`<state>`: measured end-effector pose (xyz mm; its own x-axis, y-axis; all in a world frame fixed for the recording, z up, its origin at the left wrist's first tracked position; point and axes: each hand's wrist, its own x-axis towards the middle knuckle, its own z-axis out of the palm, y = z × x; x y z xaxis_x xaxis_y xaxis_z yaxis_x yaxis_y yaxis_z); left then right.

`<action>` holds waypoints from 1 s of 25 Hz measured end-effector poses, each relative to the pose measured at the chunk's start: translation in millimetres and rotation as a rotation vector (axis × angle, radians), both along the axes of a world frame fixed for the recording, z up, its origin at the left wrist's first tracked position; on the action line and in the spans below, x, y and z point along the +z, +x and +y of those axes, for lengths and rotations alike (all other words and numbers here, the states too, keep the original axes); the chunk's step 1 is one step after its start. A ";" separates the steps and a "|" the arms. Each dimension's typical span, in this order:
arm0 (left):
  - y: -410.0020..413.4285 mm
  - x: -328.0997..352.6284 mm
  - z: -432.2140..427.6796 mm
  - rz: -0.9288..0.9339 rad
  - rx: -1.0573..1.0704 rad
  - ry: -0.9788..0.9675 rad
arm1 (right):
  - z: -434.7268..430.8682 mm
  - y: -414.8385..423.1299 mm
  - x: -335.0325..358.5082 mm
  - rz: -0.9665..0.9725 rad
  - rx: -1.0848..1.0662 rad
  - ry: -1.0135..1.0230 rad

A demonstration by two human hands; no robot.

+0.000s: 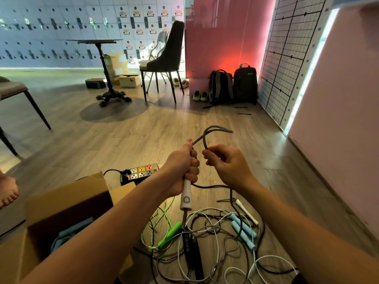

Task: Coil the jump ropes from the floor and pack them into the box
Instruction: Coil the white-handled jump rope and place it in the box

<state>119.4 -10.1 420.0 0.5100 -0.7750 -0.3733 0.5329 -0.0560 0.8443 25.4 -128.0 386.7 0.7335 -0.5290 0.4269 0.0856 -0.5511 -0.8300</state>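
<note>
While left hand (pixel 180 169) grips handle (pixel 186 196), right hand (pixel 227 165) pinches grey rope (pixel 205 138)

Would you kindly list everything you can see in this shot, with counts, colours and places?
grey jump rope: one, grey, pale handle, in both hands
floor ropes: several, green, blue, white, black, tangled below hands
cardboard box: one, brown, lower left
power strip: one, black, behind box
backpacks: two, dark, against pink wall
dark chair: one, black, beside table
left hand: one, bare, grips pale handle
right hand: one, bare, pinches grey jump rope
</note>
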 end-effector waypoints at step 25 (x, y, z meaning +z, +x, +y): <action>52.1 18.3 35.8 0.293 0.098 -0.890 | -43.5 -13.8 14.3 0.114 -0.070 -0.560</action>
<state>171.4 25.7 438.3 0.5675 -0.7957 0.2115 0.6992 0.6014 0.3865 11.7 -171.5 401.0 0.7625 -0.2942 0.5762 -0.0403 -0.9105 -0.4116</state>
